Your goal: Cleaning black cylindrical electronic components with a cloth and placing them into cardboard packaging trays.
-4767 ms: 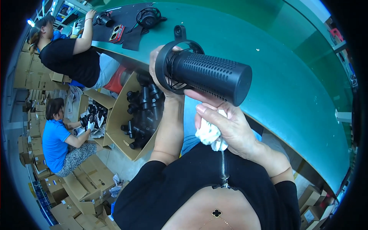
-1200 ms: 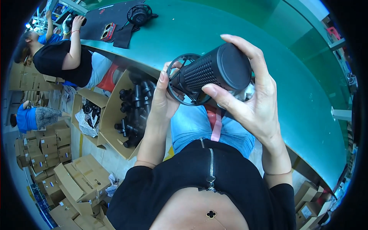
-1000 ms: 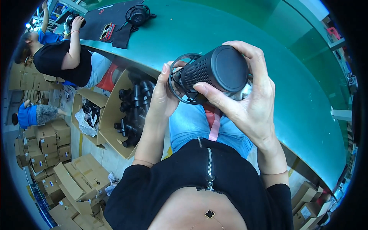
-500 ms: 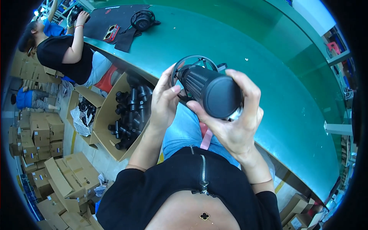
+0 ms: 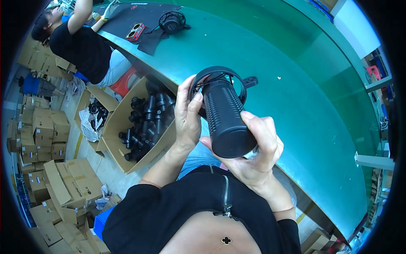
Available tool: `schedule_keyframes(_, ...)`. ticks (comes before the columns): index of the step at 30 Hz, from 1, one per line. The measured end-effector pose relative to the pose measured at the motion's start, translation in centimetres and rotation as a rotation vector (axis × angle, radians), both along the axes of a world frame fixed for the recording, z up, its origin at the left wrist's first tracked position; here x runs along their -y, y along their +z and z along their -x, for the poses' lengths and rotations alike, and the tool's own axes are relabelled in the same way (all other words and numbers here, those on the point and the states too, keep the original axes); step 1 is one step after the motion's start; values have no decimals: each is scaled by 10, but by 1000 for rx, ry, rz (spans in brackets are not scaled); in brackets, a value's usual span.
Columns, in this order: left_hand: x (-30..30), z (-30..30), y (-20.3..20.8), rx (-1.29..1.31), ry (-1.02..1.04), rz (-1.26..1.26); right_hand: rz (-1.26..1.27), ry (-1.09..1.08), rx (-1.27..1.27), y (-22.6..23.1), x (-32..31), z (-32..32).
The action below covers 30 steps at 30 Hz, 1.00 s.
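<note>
A black cylindrical microphone [image 5: 226, 112] with a perforated body is held in front of me, above the near edge of the bench. Its far end sits inside a round black shock mount [image 5: 218, 70] with a small bracket at the right. My left hand [image 5: 188, 114] is closed on the left side of the mount's ring, thumb toward me. My right hand [image 5: 260, 154] wraps the near end of the microphone, thumb on the left and fingers along the right side. The microphone's flat round end tilts down toward me. Part of the right palm is hidden behind it.
The green bench [image 5: 313, 122] curves away to the right. At its far left lie another mounted microphone [image 5: 171, 24] and a red-framed item [image 5: 135, 31]. Left of me stands a carton [image 5: 113, 146] of black microphones. A co-worker [image 5: 80, 53] sits beyond; stacked cartons [image 5: 78, 186] fill the left.
The microphone's near end has swung down and left, toward me, and my right hand moved with it. My left hand stays on the mount. The co-worker has raised an arm.
</note>
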<state>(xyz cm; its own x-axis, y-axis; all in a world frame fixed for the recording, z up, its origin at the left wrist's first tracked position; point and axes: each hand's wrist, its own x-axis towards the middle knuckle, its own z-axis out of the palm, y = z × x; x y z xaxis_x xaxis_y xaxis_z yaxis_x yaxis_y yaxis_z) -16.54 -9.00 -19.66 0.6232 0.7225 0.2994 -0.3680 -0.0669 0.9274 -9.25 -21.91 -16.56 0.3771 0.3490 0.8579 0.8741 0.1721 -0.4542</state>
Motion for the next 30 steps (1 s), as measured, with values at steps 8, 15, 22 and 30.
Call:
schedule_keyframes(8,-5,1,12,-70,-11,72,31,2,-24,2,-3,1)
schedule_keyframes(15,-7,-7,23,185,-172,570,130,37,-113,17,2,-12)
schedule_keyframes(22,-42,-1,5,-112,-209,510,313,201,-256,29,7,-23)
schedule_keyframes(30,-57,-15,1,-5,-260,479,301,-12,-137,53,-17,-27)
